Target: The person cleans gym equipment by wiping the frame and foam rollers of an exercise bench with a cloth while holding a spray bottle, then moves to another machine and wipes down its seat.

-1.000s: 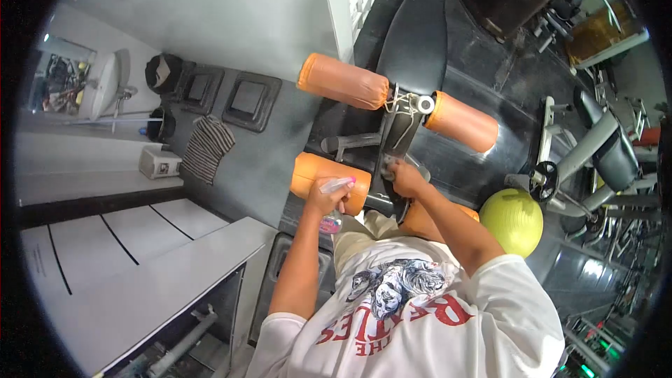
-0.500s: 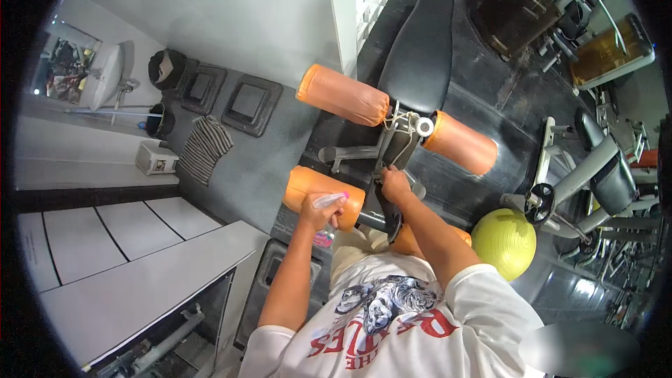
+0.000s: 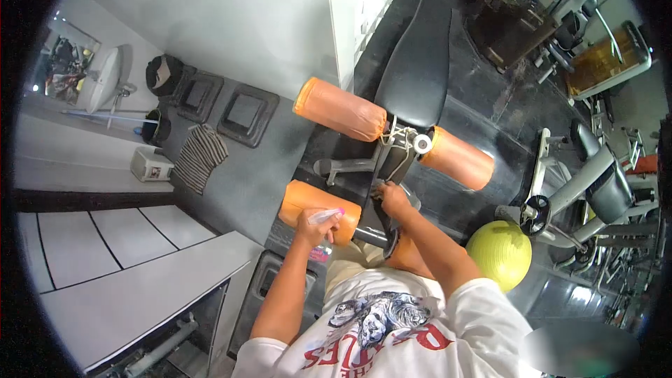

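While the left hand (image 3: 313,225) was closed around a clear spray bottle (image 3: 323,218) with a pink nozzle tip, held just in front of the lower left orange foam roller (image 3: 308,199), the right hand (image 3: 393,199) pressed on the black upright post (image 3: 385,199) of the bench's leg frame; whether it clutched a cloth could not be told. Both hands sat between the four orange rollers, so the space around them was tight: the upper left roller (image 3: 339,108) and upper right roller (image 3: 456,157) flanked the post above, joined by a white end cap (image 3: 422,143) and some cord. The black bench pad (image 3: 418,63) stretched away beyond them. Left of the bench a white wall edge (image 3: 343,28) came close, while dark open floor (image 3: 483,98) lay to the right, bounded by a yellow-green exercise ball (image 3: 498,253) and other gym machines (image 3: 588,182). On the white T-shirt (image 3: 392,329), seen upside down, red letters read in part "BEATLES".
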Motion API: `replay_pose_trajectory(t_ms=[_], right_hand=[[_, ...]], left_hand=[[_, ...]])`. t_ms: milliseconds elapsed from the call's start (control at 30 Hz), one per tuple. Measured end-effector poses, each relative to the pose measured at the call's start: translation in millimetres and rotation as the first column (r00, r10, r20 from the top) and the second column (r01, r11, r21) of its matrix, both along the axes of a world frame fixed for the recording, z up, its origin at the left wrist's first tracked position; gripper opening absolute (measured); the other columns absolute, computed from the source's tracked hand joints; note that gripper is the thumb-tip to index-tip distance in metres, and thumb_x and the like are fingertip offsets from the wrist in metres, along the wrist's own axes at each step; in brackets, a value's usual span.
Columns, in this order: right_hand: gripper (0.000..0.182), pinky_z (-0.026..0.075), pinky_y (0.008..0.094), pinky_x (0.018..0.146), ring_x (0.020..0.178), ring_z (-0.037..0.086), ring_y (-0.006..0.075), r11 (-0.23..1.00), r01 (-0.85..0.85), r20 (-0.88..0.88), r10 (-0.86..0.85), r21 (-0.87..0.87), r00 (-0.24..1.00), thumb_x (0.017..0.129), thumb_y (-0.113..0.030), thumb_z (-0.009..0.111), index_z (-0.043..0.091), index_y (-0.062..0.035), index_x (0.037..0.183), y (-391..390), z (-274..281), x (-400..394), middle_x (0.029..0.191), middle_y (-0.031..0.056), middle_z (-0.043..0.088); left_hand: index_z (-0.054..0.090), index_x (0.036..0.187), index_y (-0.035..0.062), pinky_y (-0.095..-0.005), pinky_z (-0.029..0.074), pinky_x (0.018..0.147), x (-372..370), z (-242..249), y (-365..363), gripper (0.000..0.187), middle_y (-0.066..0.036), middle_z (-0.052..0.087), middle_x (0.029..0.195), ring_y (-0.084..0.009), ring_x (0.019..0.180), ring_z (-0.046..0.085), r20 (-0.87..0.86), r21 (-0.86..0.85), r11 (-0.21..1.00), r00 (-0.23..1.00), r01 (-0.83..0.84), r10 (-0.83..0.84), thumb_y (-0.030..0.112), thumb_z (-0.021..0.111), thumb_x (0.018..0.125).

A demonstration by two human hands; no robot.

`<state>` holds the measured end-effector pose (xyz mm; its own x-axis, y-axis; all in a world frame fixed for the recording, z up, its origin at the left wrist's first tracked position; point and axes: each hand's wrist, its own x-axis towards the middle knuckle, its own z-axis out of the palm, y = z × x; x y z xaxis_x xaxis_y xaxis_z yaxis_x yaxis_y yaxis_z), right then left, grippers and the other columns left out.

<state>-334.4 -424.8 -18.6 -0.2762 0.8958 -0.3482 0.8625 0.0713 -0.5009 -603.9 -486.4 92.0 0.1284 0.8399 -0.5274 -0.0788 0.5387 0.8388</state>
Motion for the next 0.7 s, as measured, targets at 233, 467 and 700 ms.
replay_pose_trajectory(t_ms=[233,467,700], right_hand=[[0.044,0.055,0.0494,0.094,0.104,0.067,0.0429,0.972,-0.131,-0.033,0.127,-0.198,0.991,0.074,-0.001,0.063,0.073,-0.0073,0.116,-5.8,48.0,-1.2,0.113,0.0255,0.067],[0.040,0.055,0.0503,0.090,0.102,0.067,0.0438,0.983,-0.177,-0.174,0.166,-0.046,0.971,0.073,0.003,0.062,0.073,-0.0060,0.111,-38.6,69.1,3.7,0.106,0.0236,0.066],[0.023,0.057,0.0477,0.091,0.099,0.070,0.0416,1.000,-0.003,0.087,0.004,-0.014,0.996,0.076,-0.001,0.065,0.074,-0.0002,0.097,12.0,-4.9,-4.5,0.103,0.0257,0.071]], left_hand=[[0.075,0.091,-0.0041,-0.0277,0.048,0.044,-1.5,4.2,1.6,0.028,-0.009,0.070,0.074,-0.0143,0.048,0.062,-0.046,-0.032,0.999,0.999,-0.011,0.010,0.023,0.077,0.091],[0.075,0.092,-0.0043,-0.0277,0.048,0.044,-1.1,9.4,3.2,0.030,-0.010,0.071,0.074,-0.0143,0.048,0.062,-0.050,-0.023,1.000,0.999,-0.001,0.000,0.025,0.078,0.091],[0.075,0.092,-0.0044,-0.0276,0.048,0.044,-2.3,5.1,2.6,0.031,-0.010,0.071,0.074,-0.0150,0.048,0.062,-0.060,-0.041,0.999,0.998,0.008,-0.010,0.026,0.078,0.091]])
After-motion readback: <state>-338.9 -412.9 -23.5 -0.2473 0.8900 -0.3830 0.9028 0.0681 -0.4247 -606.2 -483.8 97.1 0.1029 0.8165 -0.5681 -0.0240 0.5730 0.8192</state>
